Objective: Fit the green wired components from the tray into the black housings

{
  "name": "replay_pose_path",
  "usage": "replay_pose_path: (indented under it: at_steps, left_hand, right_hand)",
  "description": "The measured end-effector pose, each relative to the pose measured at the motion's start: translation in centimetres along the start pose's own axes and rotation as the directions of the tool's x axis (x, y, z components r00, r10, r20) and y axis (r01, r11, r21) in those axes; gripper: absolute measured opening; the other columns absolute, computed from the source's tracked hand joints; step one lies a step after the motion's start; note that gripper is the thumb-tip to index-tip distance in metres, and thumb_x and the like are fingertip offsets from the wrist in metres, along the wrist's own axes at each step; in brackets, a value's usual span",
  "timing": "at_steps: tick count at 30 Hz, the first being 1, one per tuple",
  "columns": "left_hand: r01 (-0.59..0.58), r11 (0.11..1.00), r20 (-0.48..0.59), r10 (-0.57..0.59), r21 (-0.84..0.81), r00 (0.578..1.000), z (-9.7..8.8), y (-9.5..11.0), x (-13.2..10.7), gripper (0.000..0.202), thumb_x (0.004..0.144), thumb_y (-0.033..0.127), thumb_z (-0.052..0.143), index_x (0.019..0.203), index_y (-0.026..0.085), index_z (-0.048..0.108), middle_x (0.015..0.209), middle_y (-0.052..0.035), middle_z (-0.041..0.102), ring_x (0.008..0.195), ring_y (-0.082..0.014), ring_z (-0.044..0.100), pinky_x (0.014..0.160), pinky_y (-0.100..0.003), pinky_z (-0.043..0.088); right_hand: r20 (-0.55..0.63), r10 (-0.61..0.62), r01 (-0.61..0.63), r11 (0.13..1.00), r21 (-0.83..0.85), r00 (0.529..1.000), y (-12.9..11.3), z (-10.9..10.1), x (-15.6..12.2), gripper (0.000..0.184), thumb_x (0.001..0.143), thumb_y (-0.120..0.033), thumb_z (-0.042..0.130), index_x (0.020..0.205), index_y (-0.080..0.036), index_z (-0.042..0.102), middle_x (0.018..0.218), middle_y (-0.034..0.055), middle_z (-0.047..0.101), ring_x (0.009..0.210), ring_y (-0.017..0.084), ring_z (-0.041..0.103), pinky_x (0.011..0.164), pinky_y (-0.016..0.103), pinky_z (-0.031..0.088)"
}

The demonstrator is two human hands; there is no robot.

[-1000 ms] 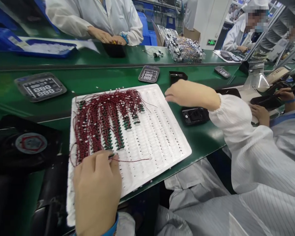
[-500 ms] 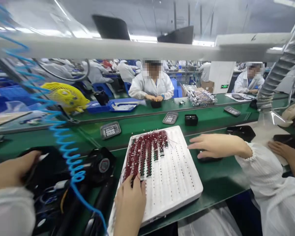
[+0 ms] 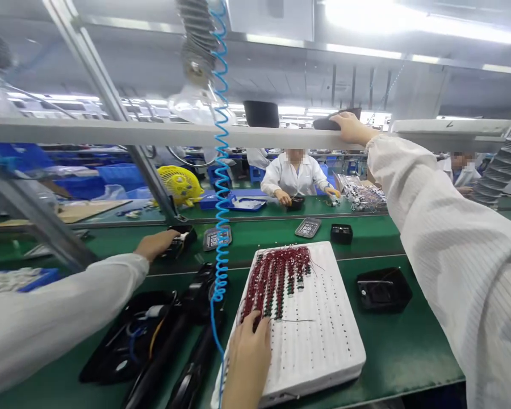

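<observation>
- The green desk carries everything close by; its near strip is where the main tray lies, likely for easy reach from the seat.
- The pale shelf crosses above the far side; it probably keeps bulky parts off the desk.
- The white moulded tray lies flat in the near middle, slightly turned; its dimpled rows seem meant to keep small parts sorted, and the right-hand rows show no wires.
- The red-and-black twisted wires fill the tray's left and far rows, laid side by side, presumably against tangling.
- The open black housing rests right of the tray, hollow side up, perhaps so its inside stays reachable.
- The left hand is at the near end of the wires, fingers curled nearly closed, seemingly pinching one lead.
- The right hand is raised to the shelf, fingers on a black shell; I cannot tell whether they grip it.
- The single wire lead trails rightward from the left fingertips.
</observation>
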State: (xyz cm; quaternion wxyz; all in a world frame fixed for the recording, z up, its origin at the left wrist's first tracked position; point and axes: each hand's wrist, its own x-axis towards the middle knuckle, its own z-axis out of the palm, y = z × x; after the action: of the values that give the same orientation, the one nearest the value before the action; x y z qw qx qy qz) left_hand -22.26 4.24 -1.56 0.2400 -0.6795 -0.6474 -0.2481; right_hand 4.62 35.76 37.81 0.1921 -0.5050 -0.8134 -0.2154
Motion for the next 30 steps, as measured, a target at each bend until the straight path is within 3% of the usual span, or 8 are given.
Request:
replay_pose_path:
  at_steps: [4,8,12,16,20,23,27,30]
  left_hand:
    - [0.002,0.998,-0.008,-0.003,-0.06,1.0,-0.1,0.0,0.2,0.039,0.095,0.01,0.042,0.076,0.023,0.074,0.098,-0.0123,0.077,0.087,-0.0283,0.076,0.077,-0.041,0.067]
    - [0.04,0.99,0.045,-0.034,-0.137,0.998,-0.5,0.2,0.3,0.039,0.095,0.012,0.041,0.08,0.024,0.074,0.1,-0.0115,0.076,0.089,-0.0284,0.075,0.081,-0.043,0.064]
    - [0.113,0.954,0.12,-0.082,-0.276,0.989,-0.5,0.2,0.5,0.035,0.089,0.01,0.041,0.08,0.024,0.072,0.104,-0.0108,0.075,0.095,-0.0278,0.073,0.089,-0.041,0.06]
    - [0.169,0.937,0.217,-0.104,-0.307,0.971,-0.9,0.1,1.0,0.029,0.087,0.013,0.042,0.076,0.022,0.067,0.097,-0.0101,0.074,0.091,-0.0265,0.069,0.085,-0.038,0.054]
    - [0.329,0.916,0.218,-0.281,-0.229,0.935,-2.3,1.0,1.7,0.028,0.092,0.026,0.042,0.082,0.018,0.067,0.081,-0.0115,0.071,0.079,-0.0274,0.062,0.067,-0.035,0.04]
    - [0.332,0.866,0.04,-0.343,-0.375,0.939,-4.3,3.2,1.4,0.031,0.094,0.028,0.042,0.09,0.015,0.07,0.086,-0.0124,0.074,0.072,-0.0224,0.06,0.064,-0.031,0.036]
    - [0.126,0.786,-0.109,-0.238,-0.605,0.965,-7.2,8.4,-0.8,0.043,0.106,0.041,0.036,0.088,0.016,0.065,0.075,-0.0058,0.071,0.056,-0.0132,0.053,0.059,-0.027,0.035]
    - [-0.021,0.575,0.019,0.063,-0.818,0.998,-7.7,12.7,-3.3,0.037,0.108,0.041,0.037,0.091,0.018,0.061,0.068,0.001,0.064,0.056,-0.0105,0.057,0.061,-0.023,0.043]
  right_hand:
    - [0.019,-0.039,0.04,0.997,-0.068,0.999,-0.5,-1.6,-0.4,0.053,0.094,-0.021,0.062,0.145,-0.015,0.054,0.148,0.0151,0.052,0.139,0.034,0.043,0.117,0.051,0.04]
    - [-0.09,-0.105,0.086,0.977,-0.193,0.99,-1.7,-4.4,-5.5,0.038,0.101,-0.031,0.061,0.134,-0.012,0.062,0.135,0.0116,0.062,0.127,0.025,0.051,0.108,0.039,0.044]
    - [-0.235,-0.213,0.145,0.95,-0.276,0.948,-4.1,-5.1,-17.5,0.039,0.107,-0.04,0.052,0.114,-0.006,0.067,0.116,0.006,0.066,0.116,0.017,0.053,0.099,0.035,0.038]
    - [-0.441,-0.411,0.289,0.903,-0.317,0.798,-7.8,-3.3,-34.0,0.019,0.101,-0.03,0.062,0.087,-0.017,0.064,0.087,0.0018,0.067,0.09,0.015,0.056,0.086,0.035,0.038]
    - [-0.386,-0.208,0.166,0.976,-0.14,0.899,-10.8,-0.1,-48.0,0.012,0.094,-0.016,0.069,0.086,-0.02,0.061,0.08,0.0001,0.067,0.081,0.015,0.056,0.083,0.035,0.039]
    - [-0.293,0.016,-0.035,0.998,-0.06,0.956,-11.6,2.9,-54.8,0.01,0.093,-0.014,0.07,0.088,-0.02,0.063,0.079,-0.0009,0.068,0.08,0.015,0.057,0.082,0.035,0.036]
    - [-0.13,0.153,-0.158,0.987,-0.031,0.98,-11.5,6.7,-58.8,0.004,0.096,-0.02,0.068,0.092,-0.02,0.066,0.083,-0.0002,0.07,0.083,0.016,0.056,0.084,0.036,0.032]
    - [-0.016,0.228,-0.228,0.973,-0.039,0.974,-11.4,9.0,-59.2,0.008,0.099,-0.023,0.064,0.094,-0.022,0.07,0.087,0.0019,0.07,0.089,0.018,0.055,0.085,0.037,0.029]
